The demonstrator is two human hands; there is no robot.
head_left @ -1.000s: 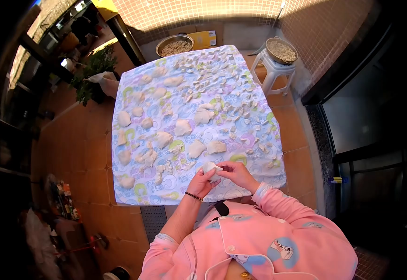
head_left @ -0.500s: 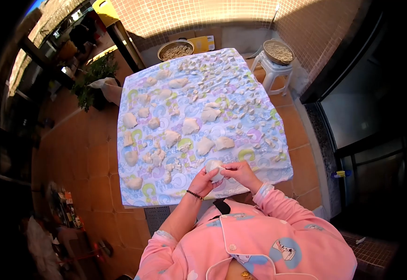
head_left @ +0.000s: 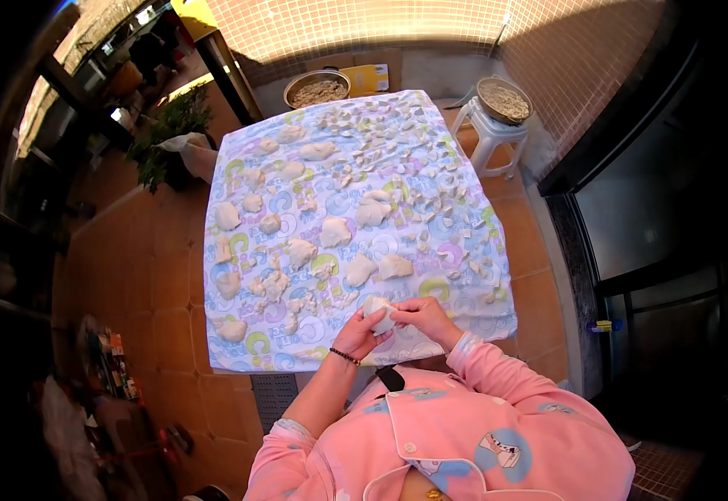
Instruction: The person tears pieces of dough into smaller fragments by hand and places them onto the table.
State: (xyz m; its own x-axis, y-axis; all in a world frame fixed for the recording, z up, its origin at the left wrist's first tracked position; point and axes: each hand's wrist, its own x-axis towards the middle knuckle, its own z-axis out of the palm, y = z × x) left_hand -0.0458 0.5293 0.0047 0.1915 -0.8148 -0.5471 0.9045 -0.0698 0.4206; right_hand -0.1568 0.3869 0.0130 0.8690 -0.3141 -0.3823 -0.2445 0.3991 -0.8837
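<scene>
My left hand, with a beaded bracelet at the wrist, is wrapped round a pale white lump over the table's near edge. The fingertips of my right hand pinch the same lump at its right side. Beneath them a patterned cloth covers the table. Larger pale lumps lie on its left and middle, among them one and another just beyond my hands. Small broken pieces are spread over the far and right parts.
Behind the table stands a round pan of pale pieces, beside a yellow box. A second pan rests on a white stool at the far right. A plant stands to the left.
The view has shifted slightly. Both hands stay together at the near edge, still holding the pale lump, with small changes in finger position.
</scene>
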